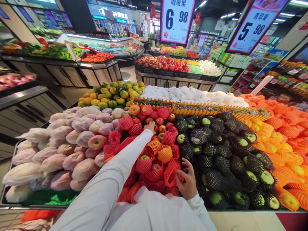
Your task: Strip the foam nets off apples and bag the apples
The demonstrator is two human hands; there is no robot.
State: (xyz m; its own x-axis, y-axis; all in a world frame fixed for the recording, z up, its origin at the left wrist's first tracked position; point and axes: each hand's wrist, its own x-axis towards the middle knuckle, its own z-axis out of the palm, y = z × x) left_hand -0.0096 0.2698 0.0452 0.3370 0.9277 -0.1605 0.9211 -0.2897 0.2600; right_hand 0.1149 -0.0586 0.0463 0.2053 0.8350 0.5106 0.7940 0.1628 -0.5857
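Note:
My left hand [150, 127] stretches far forward to a group of bare red apples [159, 121]. Its fingers curl down over an apple there, mostly hidden beneath the hand. Close to my body, my right hand [188, 180] has its fingers bent and apart, with thumb and index finger at the edge of a red foam net sleeve [171, 175]. Around both hands lie apples in red foam nets [154, 173] and a few in orange nets [165, 154].
Paper-wrapped reddish fruit [84, 169] is heaped to the left, and green apples in black nets [214, 178] to the right. Orange-netted fruit [288, 128] fills the far right. Behind are yellow-green mangoes [115, 94], white-netted fruit [178, 93] and hanging price screens [176, 22].

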